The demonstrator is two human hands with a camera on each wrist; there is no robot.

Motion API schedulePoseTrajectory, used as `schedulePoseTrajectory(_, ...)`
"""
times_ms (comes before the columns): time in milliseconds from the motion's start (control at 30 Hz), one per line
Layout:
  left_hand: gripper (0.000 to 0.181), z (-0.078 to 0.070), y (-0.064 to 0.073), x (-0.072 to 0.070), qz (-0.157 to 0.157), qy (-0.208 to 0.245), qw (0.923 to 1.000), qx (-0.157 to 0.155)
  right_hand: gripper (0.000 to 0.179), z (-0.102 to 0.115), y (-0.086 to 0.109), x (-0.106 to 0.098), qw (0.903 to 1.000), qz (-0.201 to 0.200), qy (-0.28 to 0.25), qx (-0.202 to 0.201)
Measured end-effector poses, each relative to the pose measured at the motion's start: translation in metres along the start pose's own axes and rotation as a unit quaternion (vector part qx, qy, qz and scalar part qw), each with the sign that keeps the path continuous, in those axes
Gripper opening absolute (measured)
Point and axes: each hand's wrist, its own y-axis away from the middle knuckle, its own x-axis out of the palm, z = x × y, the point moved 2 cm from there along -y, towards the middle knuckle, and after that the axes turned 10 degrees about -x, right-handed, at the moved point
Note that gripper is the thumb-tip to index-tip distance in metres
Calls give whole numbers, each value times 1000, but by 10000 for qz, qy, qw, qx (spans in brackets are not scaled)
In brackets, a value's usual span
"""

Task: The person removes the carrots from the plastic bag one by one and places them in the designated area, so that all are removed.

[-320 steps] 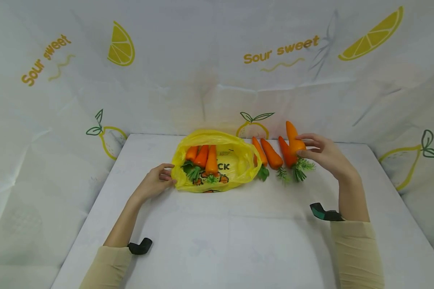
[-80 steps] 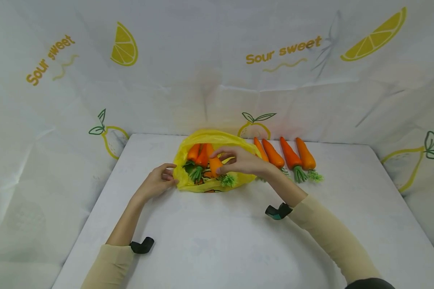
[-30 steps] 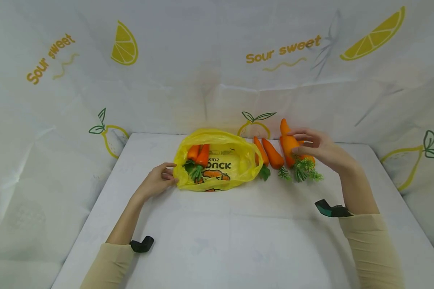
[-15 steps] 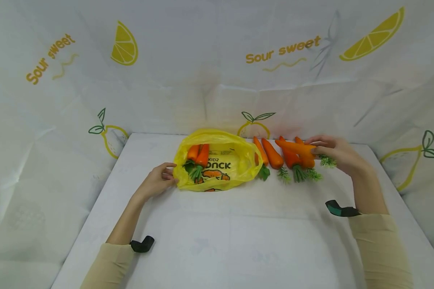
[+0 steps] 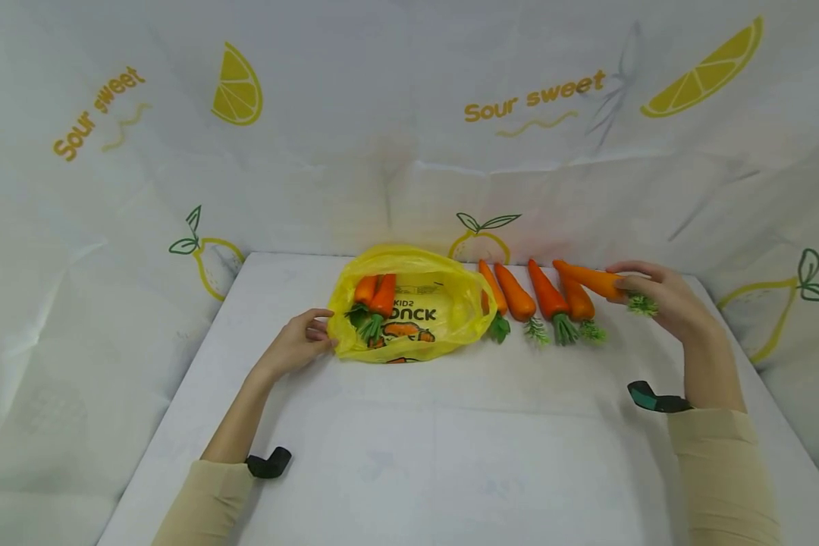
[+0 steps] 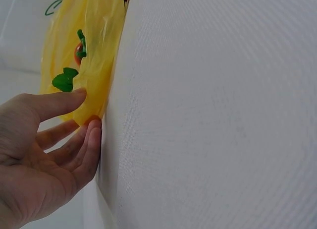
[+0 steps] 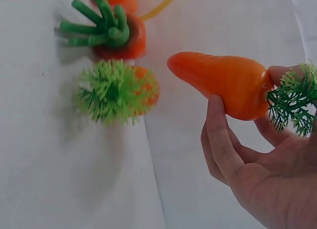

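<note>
A carrot (image 5: 590, 279) with a feathery green top is in my right hand (image 5: 665, 299), held near its thick end above the table at the right. In the right wrist view the fingers and thumb grip that carrot (image 7: 223, 83), its tip pointing away from the palm. My left hand (image 5: 296, 345) holds the left rim of a yellow plastic bag (image 5: 444, 334). Thumb and fingers pinch the bag's edge (image 6: 101, 65) in the left wrist view. Two carrots (image 5: 384, 294) with green tops lie inside the bag's open mouth, toward its left.
Several carrots (image 5: 515, 292) lie in a row right of the bag, tips toward the back wall. The rightmost one (image 5: 578, 299) is partly covered by the held carrot. A white cloth printed with lemons (image 5: 409, 114) rises behind the white table (image 5: 416, 455).
One carrot has left the bag and travelled right in my right hand, past the row, turning from upright to slanting. The row gained a carrot earlier. My left hand stays at the bag.
</note>
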Motion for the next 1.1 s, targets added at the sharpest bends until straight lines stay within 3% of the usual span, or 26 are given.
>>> schedulePoseTrajectory(200,61,0,1,1,-13,23,10000,-6,47,-14,4,-10,9991,-309,-50,295)
schedulePoseTrajectory(467,61,-2,1,1,-18,42,10000,15,43,-34,0,-16,9987,-376,69,343)
schedulePoseTrajectory(733,61,-3,1,0,0,52,10000,33,61,-47,-6,-11,9967,-544,234,552)
schedulePoseTrajectory(1100,61,-3,2,0,1,75,10000,16,68,-51,-11,1,9960,-133,846,267)
